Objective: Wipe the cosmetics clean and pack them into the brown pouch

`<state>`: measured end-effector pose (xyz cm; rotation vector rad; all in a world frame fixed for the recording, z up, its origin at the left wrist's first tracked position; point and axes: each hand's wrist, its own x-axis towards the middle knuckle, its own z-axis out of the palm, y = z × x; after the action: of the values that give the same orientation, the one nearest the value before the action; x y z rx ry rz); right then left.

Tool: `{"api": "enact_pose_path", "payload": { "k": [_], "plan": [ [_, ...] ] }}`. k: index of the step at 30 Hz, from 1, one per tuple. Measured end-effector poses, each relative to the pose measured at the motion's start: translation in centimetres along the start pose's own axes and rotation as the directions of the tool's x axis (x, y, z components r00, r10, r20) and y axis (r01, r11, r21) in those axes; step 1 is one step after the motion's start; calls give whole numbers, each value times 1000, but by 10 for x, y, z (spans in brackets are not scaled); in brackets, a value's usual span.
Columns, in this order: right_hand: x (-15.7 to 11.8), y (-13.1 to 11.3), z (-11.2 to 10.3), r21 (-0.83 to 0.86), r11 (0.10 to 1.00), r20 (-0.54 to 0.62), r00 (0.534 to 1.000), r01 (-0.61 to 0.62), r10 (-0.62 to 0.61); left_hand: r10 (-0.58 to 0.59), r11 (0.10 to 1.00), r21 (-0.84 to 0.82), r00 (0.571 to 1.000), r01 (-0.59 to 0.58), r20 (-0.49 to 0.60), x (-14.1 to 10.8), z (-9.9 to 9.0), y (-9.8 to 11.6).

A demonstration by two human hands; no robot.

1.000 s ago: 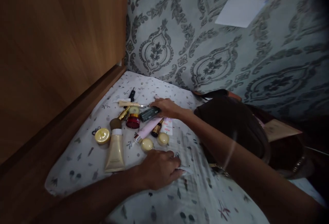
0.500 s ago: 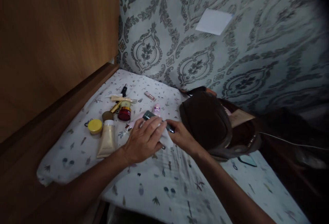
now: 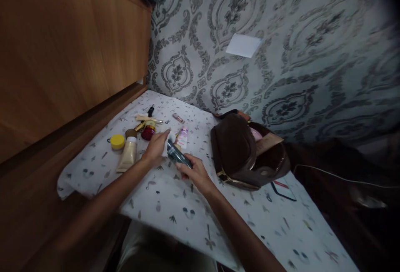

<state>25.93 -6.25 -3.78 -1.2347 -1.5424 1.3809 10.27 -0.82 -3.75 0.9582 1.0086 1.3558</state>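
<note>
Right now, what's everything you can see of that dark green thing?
The dark green thing is long and slim, shiny, perhaps plastic, with small pale marks toward its far end. It slants over the patterned sheet, its near end held by the right hand. The left hand holds something white at its far end.

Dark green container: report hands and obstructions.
Right hand grips dark green container. Left hand at far end, grip unclear. Brown bag off right, not obstructing.

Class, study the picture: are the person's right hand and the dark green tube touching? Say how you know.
Touching. The head view shows the right hand gripping the dark green tube at its near end, with no gap between them.
</note>
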Motion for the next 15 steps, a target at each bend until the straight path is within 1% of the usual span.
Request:
{"api": "enact_pose_path", "payload": {
  "k": [2,4,8,10,12,15],
  "plan": [
    [2,8,1,132,991,-34,999,8,-3,-12,999,-53,1000,11,-14,5,10,-3],
    [3,15,3,282,959,-59,998,-7,25,16,997,-69,1000,-18,-27,8,20,-8],
    [2,24,3,529,848,-66,994,-41,90,142,990,-4,989,-142,-52,7,34,-21],
    [0,27,1,603,797,-63,993,-45,104,227,973,60,973,-225,-34,3,36,-26],
    [-2,29,-2,649,759,-47,992,-57,115,300,946,122,954,-299,7,0,37,-29],
    [-4,32,-3,673,738,-22,995,-59,100,365,910,192,929,-368,51,-1,36,-27]
  ]
}}
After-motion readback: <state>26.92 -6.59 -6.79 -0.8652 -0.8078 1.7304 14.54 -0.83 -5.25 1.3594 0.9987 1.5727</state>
